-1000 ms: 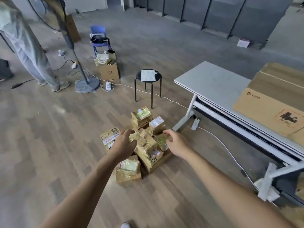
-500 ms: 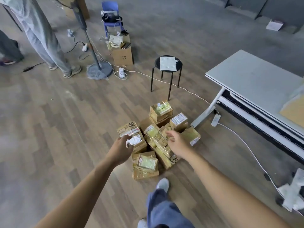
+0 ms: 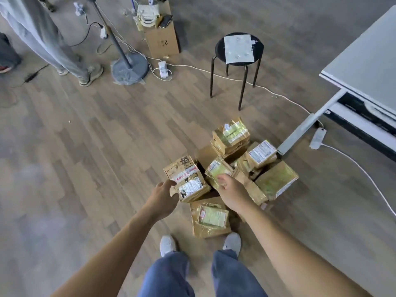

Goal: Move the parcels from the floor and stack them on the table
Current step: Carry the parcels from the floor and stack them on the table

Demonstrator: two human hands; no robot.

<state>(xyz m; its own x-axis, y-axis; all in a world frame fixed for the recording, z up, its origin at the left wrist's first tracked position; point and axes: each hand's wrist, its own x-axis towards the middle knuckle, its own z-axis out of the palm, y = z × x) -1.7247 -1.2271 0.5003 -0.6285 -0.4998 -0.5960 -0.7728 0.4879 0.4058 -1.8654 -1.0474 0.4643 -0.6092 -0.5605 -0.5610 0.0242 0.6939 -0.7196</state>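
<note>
Several brown taped parcels lie in a heap on the wooden floor just ahead of my feet. My left hand is at the near left corner of a parcel with black printed characters; its fingers curl there, and the grip itself is hidden. My right hand hovers with relaxed fingers over a small parcel with a green label. Another flat parcel lies nearest my shoes. The grey table stands at the right, with only its corner in view.
A black stool with a white sheet stands behind the heap. A white cable and a power strip lie by the table leg. A fan base, a cardboard box and a person's legs are at the back left.
I have stepped closer and my view has tilted down; my shoes now stand at the heap. Both hands have dropped onto the parcels, the left reaching the printed one's corner.
</note>
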